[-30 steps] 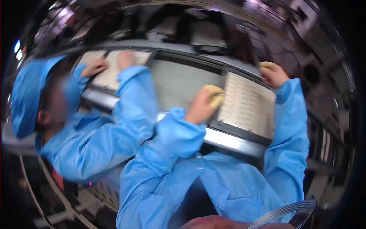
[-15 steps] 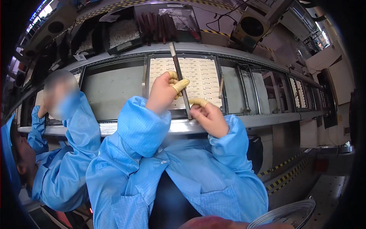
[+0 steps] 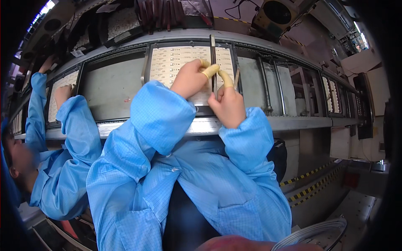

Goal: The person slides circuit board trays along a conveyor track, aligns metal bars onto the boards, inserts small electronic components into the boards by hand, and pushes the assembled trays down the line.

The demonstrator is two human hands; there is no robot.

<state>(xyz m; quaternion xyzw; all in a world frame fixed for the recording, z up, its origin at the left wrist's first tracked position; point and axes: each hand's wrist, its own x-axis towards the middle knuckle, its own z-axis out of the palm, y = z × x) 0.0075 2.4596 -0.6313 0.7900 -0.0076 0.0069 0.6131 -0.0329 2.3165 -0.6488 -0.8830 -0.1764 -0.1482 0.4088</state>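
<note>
A dark, slender tube (image 3: 212,51) with a pale strip at its far end stands nearly straight away from me over the right part of a white printed panel (image 3: 171,62). My left hand (image 3: 191,80) pinches it about midway, with yellow finger cots on the thumb and a finger. Lower down, my right hand (image 3: 229,104) is closed at its near part, the index finger in a yellow cot stretched along its right side. The tube's near end is partly hidden by my fingers. The panel sits in a dark frame on the conveyor line.
The conveyor's metal front rail (image 3: 276,122) runs across before me. Behind the line are a bin of small white parts (image 3: 123,26) and a bundle of dark red tubes (image 3: 161,14). At left, a co-worker in a blue sleeve (image 3: 81,121) works at another panel (image 3: 65,85).
The tube and both my hands have moved away from me and right; the tube has swung from a slant to nearly straight. The co-worker's far arm now reaches toward the back.
</note>
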